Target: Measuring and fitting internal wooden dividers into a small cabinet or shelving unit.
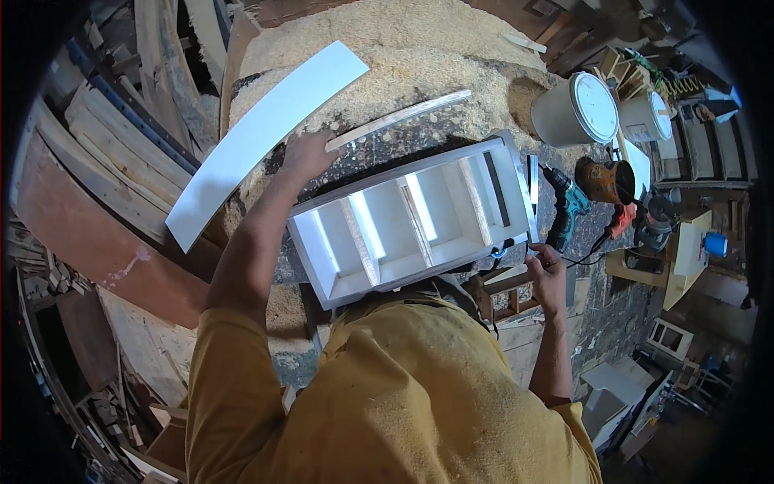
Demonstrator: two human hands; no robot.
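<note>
A white wooden cabinet frame (387,234) with several open compartments lies on the bench in front of me. Just beyond its far left corner, my left hand (309,157) is closed around the near end of a narrow wooden strip (403,119); its fingertips are partly hidden. My right hand (548,278) is by the frame's right end, its thumb and fingers pinched together on something small and thin that I cannot make out. A long white panel (270,145) lies to the left of my left hand. Right of the frame rests a teal cordless drill (569,206).
Sawdust (387,40) covers the far side of the bench. White buckets (574,111) stand at the far right, with a rusty can (606,179) and a red corded power tool (619,222) nearer. Boards (121,145) are stacked along the left, beside a reddish curved sheet (105,234).
</note>
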